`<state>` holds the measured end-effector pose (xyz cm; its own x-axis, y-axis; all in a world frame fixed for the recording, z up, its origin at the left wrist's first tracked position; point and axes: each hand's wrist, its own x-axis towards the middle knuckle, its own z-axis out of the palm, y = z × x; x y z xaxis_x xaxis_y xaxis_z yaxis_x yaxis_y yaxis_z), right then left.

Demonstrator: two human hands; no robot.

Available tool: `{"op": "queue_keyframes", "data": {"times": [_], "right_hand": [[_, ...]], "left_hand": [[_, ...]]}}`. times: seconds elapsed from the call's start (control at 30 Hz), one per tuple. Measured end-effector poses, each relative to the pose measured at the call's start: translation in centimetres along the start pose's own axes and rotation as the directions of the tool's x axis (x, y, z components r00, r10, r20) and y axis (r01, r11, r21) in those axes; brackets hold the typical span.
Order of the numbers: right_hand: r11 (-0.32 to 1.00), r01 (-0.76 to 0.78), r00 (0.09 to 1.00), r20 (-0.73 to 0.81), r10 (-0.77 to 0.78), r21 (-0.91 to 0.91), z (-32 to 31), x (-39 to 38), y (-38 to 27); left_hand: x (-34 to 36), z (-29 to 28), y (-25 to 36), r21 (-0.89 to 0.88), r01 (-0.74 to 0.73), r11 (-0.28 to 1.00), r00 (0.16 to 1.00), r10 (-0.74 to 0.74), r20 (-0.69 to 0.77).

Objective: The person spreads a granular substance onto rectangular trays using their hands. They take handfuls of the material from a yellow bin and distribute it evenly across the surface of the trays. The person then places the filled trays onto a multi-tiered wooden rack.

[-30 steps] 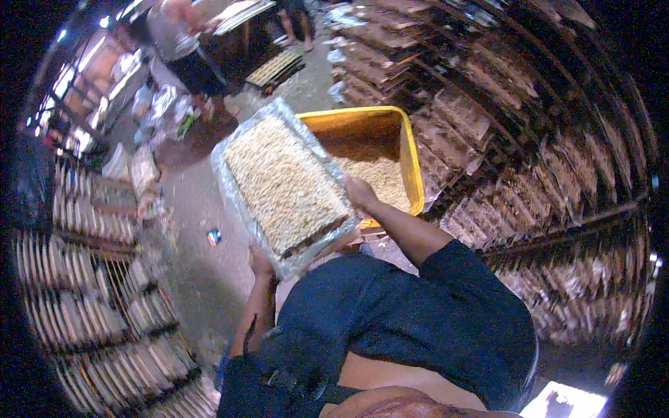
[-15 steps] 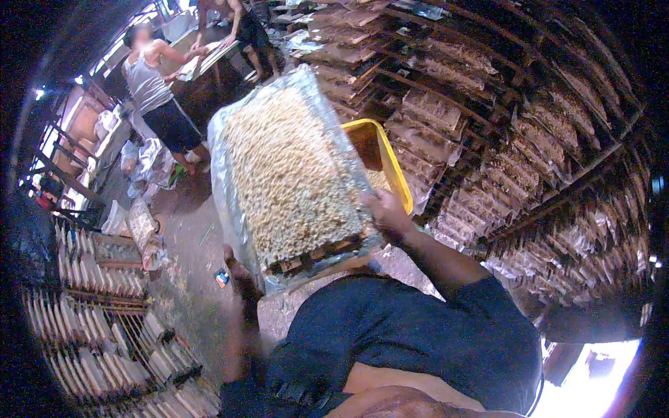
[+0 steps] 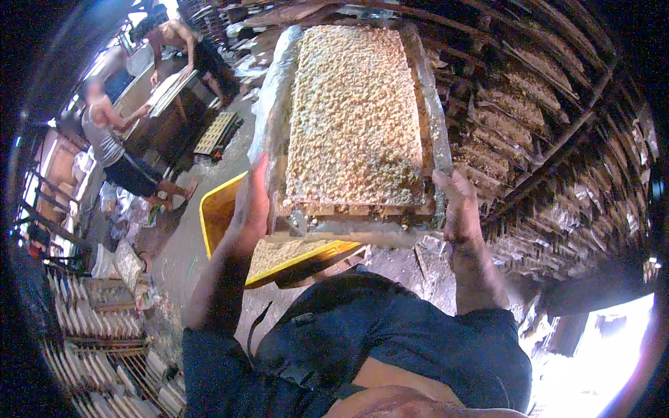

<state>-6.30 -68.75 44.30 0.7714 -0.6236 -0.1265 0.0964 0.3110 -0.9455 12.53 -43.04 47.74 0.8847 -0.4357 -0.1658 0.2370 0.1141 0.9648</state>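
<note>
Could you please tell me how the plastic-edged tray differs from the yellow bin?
The tray is held between the left hand and right hand; the yellow bin sits lower, in neither hand.
The tray is shallow, the yellow bin deeper.
The tray's grains form a flat rectangular slab; the yellow bin's grains look loose.
Both hold pale grains.

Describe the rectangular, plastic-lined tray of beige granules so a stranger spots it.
Start at the tiered brown wooden rack along the right side. Left of it, the person's left hand and right hand grip the rectangular tray of beige granules. Unlike the racked trays, it's hand-held.
</note>
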Motion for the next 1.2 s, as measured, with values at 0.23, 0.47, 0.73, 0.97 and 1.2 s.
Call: {"op": "queue_keyframes", "data": {"times": [0.23,0.47,0.73,0.97,1.2], "right_hand": [[0.988,0.103,0.991,-0.078,-0.113,-0.119,-2.6,2.2,-1.7],[0.968,0.176,0.972,-0.125,-0.2,-0.181,0.0,1.3,0.4],[0.916,0.338,0.907,-0.187,-0.378,-0.217,-1.0,10.9,2.7],[0.83,0.555,0.832,-0.037,-0.554,0.06,-3.8,24.8,5.3],[0.765,0.604,0.772,-0.074,-0.631,-0.224,-6.5,35.1,4.5]], "left_hand": [[5.2,2.2,0.1,0.135,-0.051,0.99,0.999,0.048,0.026],[9.4,-2.2,0.3,0.22,-0.217,0.951,0.972,0.189,0.143],[14.2,0.9,2.6,0.346,-0.311,0.885,0.949,0.265,0.173],[25.2,2.5,0.8,0.501,-0.317,0.805,0.943,0.326,0.074],[30.2,5.7,2.2,0.484,-0.679,0.551,0.705,0.673,0.222]]}}
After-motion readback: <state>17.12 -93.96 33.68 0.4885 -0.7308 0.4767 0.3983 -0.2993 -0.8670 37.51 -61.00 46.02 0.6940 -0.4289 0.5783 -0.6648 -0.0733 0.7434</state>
